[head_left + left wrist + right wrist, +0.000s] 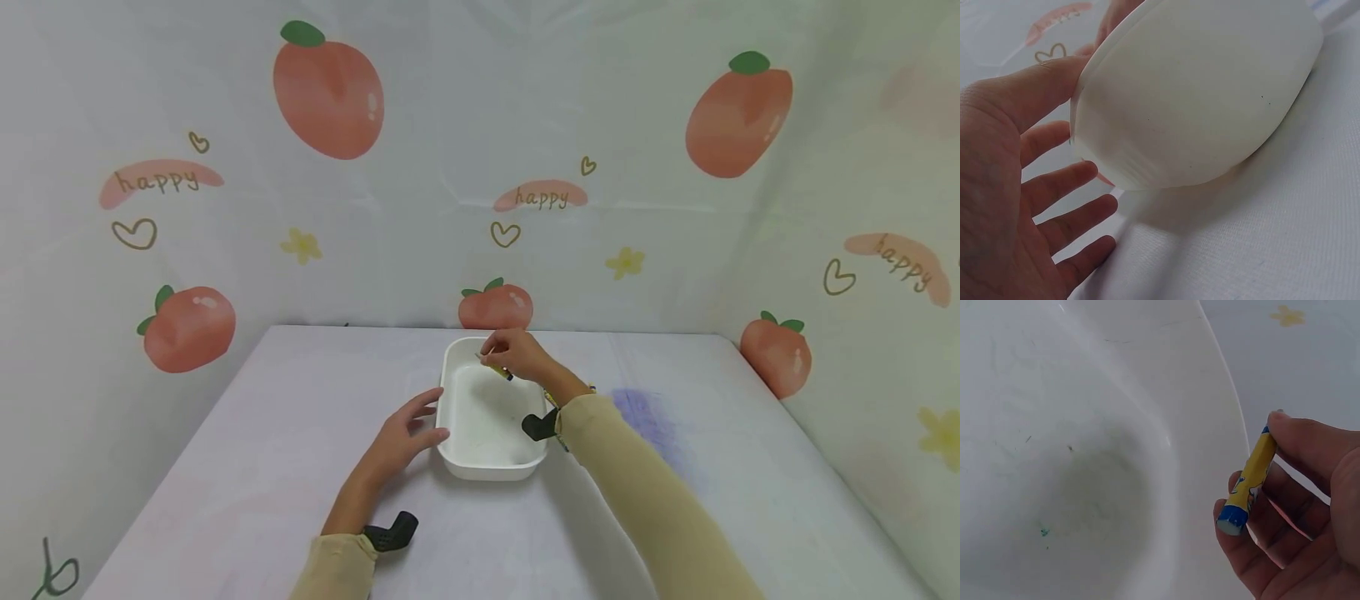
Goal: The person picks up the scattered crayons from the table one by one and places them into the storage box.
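A crayon (1254, 475) with a yellow wrapper and blue bands is pinched between the thumb and fingers of my right hand (519, 354). It is held over the far part of a white plastic basin (491, 472). In the right wrist view, green and dark specks mark the basin's inner surface. My left hand (401, 433) is at the basin's left side, its fingers spread and fairly straight. Seen from the left wrist, the thumb touches the rim and the other fingers fan out beside the end wall. My right forearm covers part of the basin's right edge.
The basin stands on a table with a white cloth (337, 375). To its right, a purple-blue smudge (645, 417) colours the cloth. Behind the table hangs a white curtain (450, 125) printed with fruit. A black wrist camera (393, 532) sits on the left wrist.
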`<state>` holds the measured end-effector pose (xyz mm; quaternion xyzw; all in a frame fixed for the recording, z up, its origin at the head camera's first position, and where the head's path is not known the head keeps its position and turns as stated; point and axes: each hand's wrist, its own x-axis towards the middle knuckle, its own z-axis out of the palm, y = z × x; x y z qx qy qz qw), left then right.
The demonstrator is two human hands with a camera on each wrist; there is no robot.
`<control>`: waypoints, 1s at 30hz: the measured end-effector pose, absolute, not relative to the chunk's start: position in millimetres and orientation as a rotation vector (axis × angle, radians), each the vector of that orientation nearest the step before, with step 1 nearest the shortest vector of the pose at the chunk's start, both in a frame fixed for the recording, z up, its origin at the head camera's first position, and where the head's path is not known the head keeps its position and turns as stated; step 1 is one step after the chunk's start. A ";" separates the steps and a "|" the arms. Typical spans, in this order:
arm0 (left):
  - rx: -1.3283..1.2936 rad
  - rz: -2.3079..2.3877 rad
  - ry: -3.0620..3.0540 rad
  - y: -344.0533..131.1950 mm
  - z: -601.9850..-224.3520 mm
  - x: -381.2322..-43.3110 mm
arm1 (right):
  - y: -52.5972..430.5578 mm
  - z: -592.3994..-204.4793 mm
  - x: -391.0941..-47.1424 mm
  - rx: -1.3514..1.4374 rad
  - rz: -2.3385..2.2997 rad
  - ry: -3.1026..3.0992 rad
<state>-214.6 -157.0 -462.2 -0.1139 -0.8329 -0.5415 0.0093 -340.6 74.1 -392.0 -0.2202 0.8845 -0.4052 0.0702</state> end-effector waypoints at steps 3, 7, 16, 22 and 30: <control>-0.375 -1.702 -2.592 -156.5 -463.3 -216.1 | 70.9 -395.7 -342.5 -0.661 -1.131 2.679; -0.388 -1.703 -2.595 -155.8 -463.3 -217.1 | 66.8 -399.8 -343.0 -0.671 -1.012 2.705; -0.374 -1.706 -2.575 -154.4 -463.4 -217.0 | 59.7 -405.7 -339.4 -0.735 -0.828 2.724; -0.392 -1.700 -2.581 -155.7 -463.8 -216.8 | 59.7 -406.5 -337.1 -0.732 -0.823 2.708; -0.362 -1.681 -2.603 -156.4 -463.2 -215.0 | 62.7 -404.2 -337.9 -0.691 -0.844 2.685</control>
